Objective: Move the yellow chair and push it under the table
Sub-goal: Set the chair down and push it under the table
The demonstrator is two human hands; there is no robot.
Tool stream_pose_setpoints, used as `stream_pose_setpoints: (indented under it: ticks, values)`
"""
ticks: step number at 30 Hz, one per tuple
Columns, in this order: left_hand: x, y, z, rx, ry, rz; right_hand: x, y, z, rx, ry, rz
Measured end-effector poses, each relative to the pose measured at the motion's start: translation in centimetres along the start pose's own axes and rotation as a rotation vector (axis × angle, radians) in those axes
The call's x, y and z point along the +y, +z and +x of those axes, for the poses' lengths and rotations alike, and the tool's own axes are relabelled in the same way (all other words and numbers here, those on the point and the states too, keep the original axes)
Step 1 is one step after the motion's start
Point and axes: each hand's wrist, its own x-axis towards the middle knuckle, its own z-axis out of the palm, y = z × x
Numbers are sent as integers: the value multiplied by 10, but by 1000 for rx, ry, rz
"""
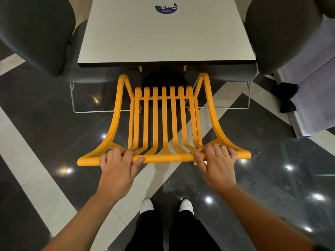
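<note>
The yellow chair (164,115) has a slatted back and stands directly in front of me, facing the white square table (163,38). Its seat is out of sight beneath the table's near edge; only the backrest and armrests show. My left hand (117,165) grips the chair's top rail left of centre. My right hand (216,163) grips the same rail right of centre. Both hands have the fingers curled over the rail and the thumbs underneath.
A dark grey upholstered chair (39,38) stands at the table's left side and another grey chair (279,37) at its right, both on white wire frames. A round purple sticker (166,8) lies on the tabletop. A white counter (315,98) rises at right. My white shoes (165,205) stand on glossy tiles.
</note>
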Motion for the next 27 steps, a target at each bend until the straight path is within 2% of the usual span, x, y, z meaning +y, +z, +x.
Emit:
stream_pose_setpoints:
  ticks: [14,27]
  values:
    - [21,-1,3,-60,-37,-2,15,-14,6,-101,-2,14]
    - [26,8,0,-57,-19,-1,26,-14,-8,-17,-16,-38]
